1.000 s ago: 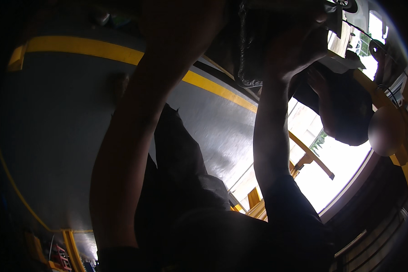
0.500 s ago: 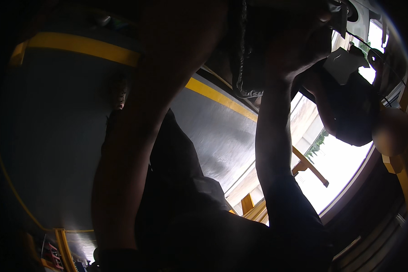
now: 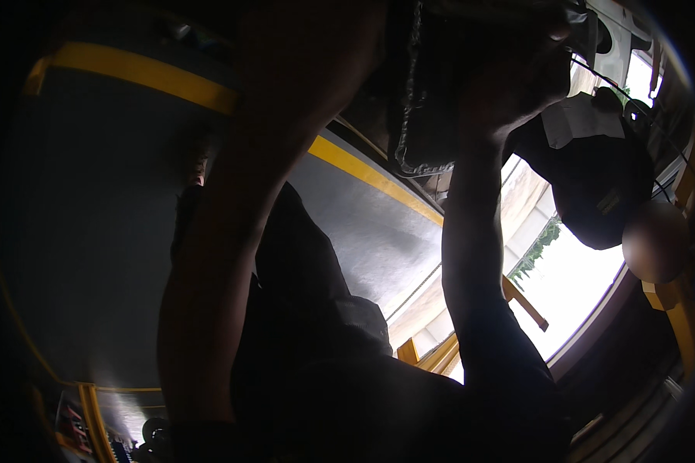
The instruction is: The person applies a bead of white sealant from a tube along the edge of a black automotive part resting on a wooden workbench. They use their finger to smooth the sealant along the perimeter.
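Note:
Both my arms reach up to a dark underside overhead. My left hand is lost in deep shadow at the top, so its fingers and anything it touches are hidden. Higher on the right, my right hand appears curled closed against dark metal parts; what lies inside the fingers is too dark to name. Between the two hands hangs a dark part with a ragged, light-catching edge. Pale metal with round holes is beyond my right hand, and a thin dark cable runs down from there.
Another person in dark clothing is at the right, beside a yellow post. A grey floor with yellow stripes spreads at the left. Bright daylight comes through an opening with a yellow arm across it.
My view has shifted slightly. The other person has turned and moved a little, with the light patch at the waist now lower. My hands stay in nearly the same place overhead.

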